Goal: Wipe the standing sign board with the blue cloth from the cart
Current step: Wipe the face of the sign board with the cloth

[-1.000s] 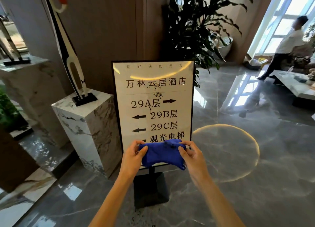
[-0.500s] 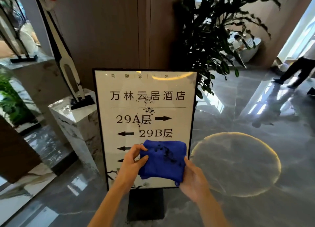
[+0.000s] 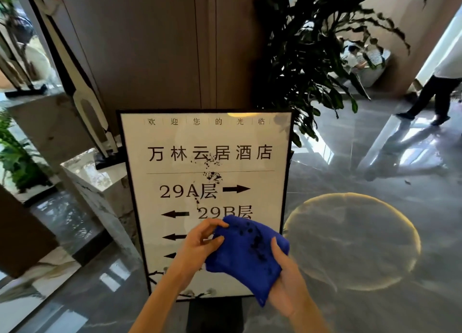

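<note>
The standing sign board [image 3: 175, 182] faces me: a black-framed cream panel with Chinese text and arrows on a black post. Dark specks soil its middle, around the title and the 29A line. I hold a folded blue cloth [image 3: 246, 255], flecked with dark dirt, in front of the board's lower right part. My left hand [image 3: 200, 245] pinches the cloth's upper left edge with fingers and thumb. My right hand [image 3: 287, 282] cups the cloth from below, thumb on top. The cloth hides part of the lower text.
A white marble plinth [image 3: 100, 182] with a tall sculpture [image 3: 82, 100] stands left of the board. A large potted plant [image 3: 312, 70] rises behind its right side. A person [image 3: 440, 83] walks on the glossy grey floor at far right.
The board has come closer and larger in view. The cloth went from stretched flat between both hands to folded into a thicker pad, held higher against the lower right of the panel.
</note>
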### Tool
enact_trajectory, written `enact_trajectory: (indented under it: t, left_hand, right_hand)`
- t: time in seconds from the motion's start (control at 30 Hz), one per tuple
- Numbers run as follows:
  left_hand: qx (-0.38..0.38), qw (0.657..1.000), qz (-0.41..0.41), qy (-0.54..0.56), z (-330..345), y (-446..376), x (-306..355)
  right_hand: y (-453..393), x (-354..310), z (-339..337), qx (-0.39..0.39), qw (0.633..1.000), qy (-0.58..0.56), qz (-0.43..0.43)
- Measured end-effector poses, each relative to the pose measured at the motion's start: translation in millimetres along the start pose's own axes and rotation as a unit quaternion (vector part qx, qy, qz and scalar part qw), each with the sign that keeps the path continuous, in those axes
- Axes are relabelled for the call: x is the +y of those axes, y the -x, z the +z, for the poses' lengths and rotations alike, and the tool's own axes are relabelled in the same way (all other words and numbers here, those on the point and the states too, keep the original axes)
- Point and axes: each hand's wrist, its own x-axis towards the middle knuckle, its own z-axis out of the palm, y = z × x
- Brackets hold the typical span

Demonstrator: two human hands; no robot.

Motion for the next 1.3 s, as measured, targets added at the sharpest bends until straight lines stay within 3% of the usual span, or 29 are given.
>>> enact_trajectory:
  t: [0.1, 0.27, 0.37, 0.43, 0.57, 0.77, 0.8, 0.9, 0.93, 0.97, 1.07, 1.2, 1.3]
  left_hand:
    - [-0.001, 0.997, 0.047, -0.055, -10, -7, 9]
    - [0.205, 0.963, 0.148, -0.098, -54, -8, 13]
    - [0.309, 0.914, 0.183, -0.187, -91, -13, 10]
    - [0.339, 0.894, 0.196, -0.218, -117, -17, 10]
    - [0.324, 0.910, 0.168, -0.196, -159, -34, 8]
    - [0.268, 0.928, 0.168, -0.199, -172, -62, -8]
    - [0.277, 0.924, 0.167, -0.205, -172, -65, -11]
    - [0.286, 0.916, 0.195, -0.201, -172, -71, -19]
    - [0.281, 0.915, 0.212, -0.196, -173, -73, -22]
    - [0.278, 0.913, 0.227, -0.193, -175, -75, -25]
    - [0.259, 0.905, 0.266, -0.209, -181, -80, -29]
    - [0.260, 0.900, 0.282, -0.209, -188, -85, -35]
    - [0.271, 0.885, 0.298, -0.232, -191, -88, -42]
  right_hand:
    - [0, -11, 11, 0.021, 0.999, 0.015, -0.036]
    - [-3, -42, 20, 0.082, 0.980, 0.070, -0.168]
    - [-10, -64, 26, 0.131, 0.966, 0.130, -0.178]
    - [-17, -74, 27, 0.144, 0.955, 0.166, -0.198]
    - [-34, -79, 48, 0.174, 0.898, 0.272, -0.301]
    - [-96, -46, 77, 0.250, 0.788, 0.432, -0.360]
    - [-104, -38, 82, 0.267, 0.751, 0.456, -0.395]
    - [-125, -33, 78, 0.357, 0.579, 0.566, -0.466]
    - [-129, -36, 74, 0.376, 0.545, 0.578, -0.477]
    - [-134, -38, 71, 0.371, 0.542, 0.573, -0.491]
    - [-153, -37, 70, 0.284, 0.614, 0.509, -0.532]
    - [-179, -26, 84, 0.291, 0.584, 0.537, -0.535]
    - [-192, -11, 109, 0.259, 0.512, 0.572, -0.586]
